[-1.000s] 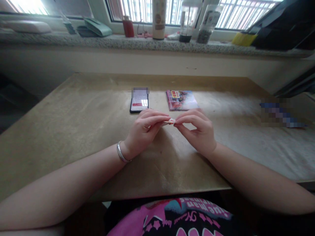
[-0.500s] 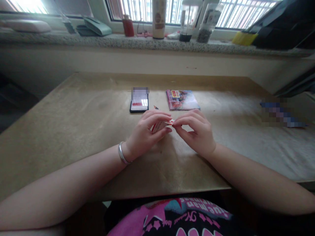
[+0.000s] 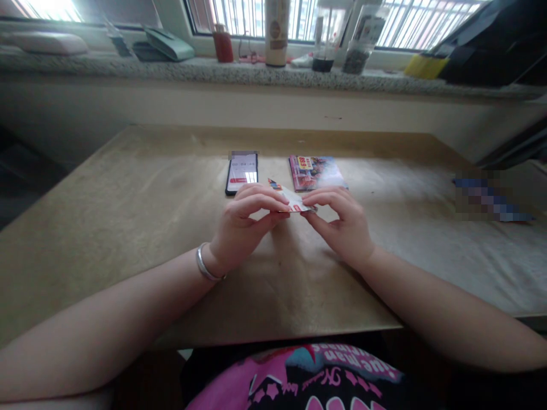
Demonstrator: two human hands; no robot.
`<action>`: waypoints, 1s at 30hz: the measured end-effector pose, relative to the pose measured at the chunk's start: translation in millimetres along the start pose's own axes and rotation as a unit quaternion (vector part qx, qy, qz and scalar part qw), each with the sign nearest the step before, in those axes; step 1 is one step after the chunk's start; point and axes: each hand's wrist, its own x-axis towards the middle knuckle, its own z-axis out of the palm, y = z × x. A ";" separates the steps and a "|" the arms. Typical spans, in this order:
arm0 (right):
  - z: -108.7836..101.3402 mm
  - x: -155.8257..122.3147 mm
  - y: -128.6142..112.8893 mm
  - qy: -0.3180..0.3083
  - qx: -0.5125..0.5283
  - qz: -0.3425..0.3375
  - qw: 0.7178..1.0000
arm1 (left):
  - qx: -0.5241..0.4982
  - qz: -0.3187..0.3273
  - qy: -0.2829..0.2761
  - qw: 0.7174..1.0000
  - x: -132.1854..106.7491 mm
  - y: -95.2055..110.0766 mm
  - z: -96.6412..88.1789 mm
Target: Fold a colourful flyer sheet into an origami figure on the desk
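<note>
A small folded piece of printed paper [image 3: 292, 201], white with red and blue marks, is held between both hands just above the brown table [image 3: 128, 228]. My left hand [image 3: 243, 225] pinches its left side with curled fingers; a silver bracelet [image 3: 204, 265] circles that wrist. My right hand [image 3: 342, 225] pinches its right end between thumb and fingers. Beyond the hands lie a black phone [image 3: 241, 172] with a lit screen and a stack of colourful printed sheets [image 3: 315, 172].
A blurred blue object [image 3: 487, 199] lies at the table's right side. On the stone windowsill [image 3: 171, 71] behind stand a red container [image 3: 223, 45], a tall bottle [image 3: 276, 31], jars and a yellow item [image 3: 421, 67]. A dark chair back [image 3: 491, 45] rises at the right.
The folded paper has been turned and opened out flatter, and now sticks up between the fingers towards the phone. Both hands have shifted slightly away from me.
</note>
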 end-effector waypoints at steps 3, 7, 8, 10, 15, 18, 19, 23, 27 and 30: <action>-3.2 0.8 1.1 0.025 0.010 -0.021 0.999 | -0.027 -0.013 0.015 0.999 -2.0 -4.7 0.5; -8.2 2.4 -0.4 0.033 0.009 -0.054 0.998 | -0.026 -0.049 0.014 0.998 -4.2 -8.2 0.0; -9.1 2.8 -0.6 0.030 0.009 -0.054 0.998 | -0.028 -0.056 0.012 0.998 -4.4 -8.4 -0.1; -10.5 3.4 -0.8 0.022 0.011 -0.050 0.998 | -0.034 -0.066 0.012 0.997 -4.4 -7.9 -0.2; -11.7 4.6 -0.7 0.024 0.024 -0.042 0.999 | -0.041 -0.083 0.007 0.996 -3.4 -5.4 -0.1; -12.0 5.0 -0.9 0.025 0.027 -0.043 0.998 | -0.044 -0.085 0.005 0.995 -3.2 -4.5 -0.3; -12.1 5.0 -0.9 0.025 0.029 -0.045 0.998 | -0.044 -0.086 0.004 0.995 -3.2 -4.3 -0.4; -12.5 4.1 -0.7 0.020 0.043 -0.039 0.998 | -0.044 -0.083 0.002 0.996 -3.7 -4.1 0.0; -11.7 1.5 -0.3 0.021 0.048 0.018 0.998 | -0.046 -0.085 0.008 0.995 -4.1 -4.8 0.4; -10.8 -0.1 -0.4 0.031 0.063 0.045 0.997 | -0.045 -0.088 0.013 0.995 -4.1 -5.3 0.4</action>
